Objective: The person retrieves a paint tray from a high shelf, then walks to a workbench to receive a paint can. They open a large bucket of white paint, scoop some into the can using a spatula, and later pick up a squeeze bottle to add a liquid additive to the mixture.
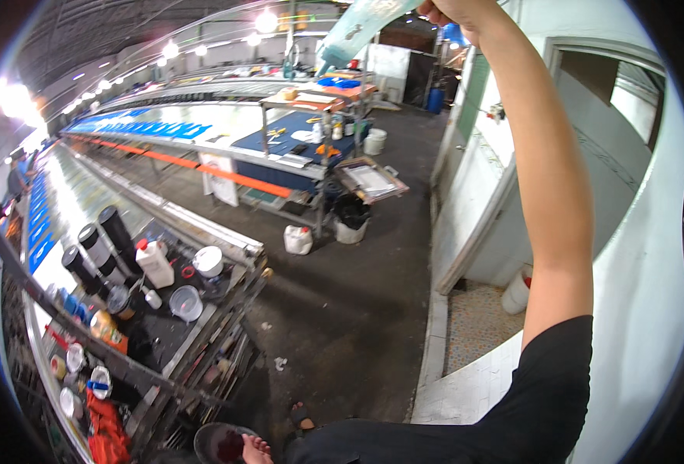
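My right arm is raised, and my right hand reaches the upper edge, where the picture cuts off part of it. Its fingers are curled by a translucent pale-green plastic piece, bottle-like in shape, which slants down to the left. How the fingers grip it is partly out of view. Low at the bottom edge, the fingers of my left hand lie over the rim of a dark round bowl. Something dark red shows inside the bowl.
A cluttered workbench at left carries black cylinders, a white jug and tubs. A white canister and a lined bucket stand on the dark floor. Long printing tables stretch away; a doorway opens at right.
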Demonstrator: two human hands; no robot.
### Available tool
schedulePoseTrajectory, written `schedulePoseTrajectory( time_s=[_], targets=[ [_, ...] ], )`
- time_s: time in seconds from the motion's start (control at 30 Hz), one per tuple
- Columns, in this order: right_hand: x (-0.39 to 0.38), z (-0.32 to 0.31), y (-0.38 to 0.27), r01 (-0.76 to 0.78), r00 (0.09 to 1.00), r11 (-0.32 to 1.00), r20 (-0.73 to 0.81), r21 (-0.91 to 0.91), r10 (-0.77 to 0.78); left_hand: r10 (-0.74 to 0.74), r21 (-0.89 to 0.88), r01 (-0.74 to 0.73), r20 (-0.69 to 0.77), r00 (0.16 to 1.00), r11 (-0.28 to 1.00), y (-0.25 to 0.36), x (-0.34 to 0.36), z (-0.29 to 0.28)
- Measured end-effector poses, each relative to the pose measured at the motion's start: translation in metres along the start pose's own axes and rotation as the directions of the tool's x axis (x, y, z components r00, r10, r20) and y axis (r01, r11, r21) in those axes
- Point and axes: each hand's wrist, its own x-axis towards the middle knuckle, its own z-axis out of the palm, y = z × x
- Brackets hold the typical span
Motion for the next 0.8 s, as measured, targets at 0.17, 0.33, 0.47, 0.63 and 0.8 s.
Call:
schedulePoseTrajectory(
  time_s=[0.17, 0.33, 0.47, 0.63, 0.8],
  targets=[
    [-0.014, 0.002, 0.062, -0.005, 0.999, 0.991, 0.039, 0.131, -0.001, 0.022, 0.160, -0.013, -0.052, 0.998, 0.987, -0.032, -0.061, -0.060],
    [-0.076, 0.020, 0.146, -0.230, 0.973, 0.854, 0.122, 0.466, 0.196, 0.167, 0.073, -0.158, -0.135, 0.977, 0.985, -0.030, -0.107, -0.105],
    [-0.173, 0.053, 0.232, -0.409, 0.865, 0.542, 0.123, 0.734, 0.487, 0.158, 0.196, -0.090, -0.371, 0.915, 0.976, 0.010, -0.124, -0.118],
    [-0.393, 0.160, 0.271, -0.697, 0.704, -0.050, 0.696, 0.715, 0.140, 0.297, 0.183, -0.241, -0.403, 0.866, 0.953, 0.078, -0.120, -0.136],
    [-0.573, 0.252, 0.209, -0.562, 0.551, -0.520, 0.760, 0.643, 0.344, 0.585, 0.309, -0.501, -0.326, 0.743, 0.808, 0.205, -0.075, -0.173]
  ],
)
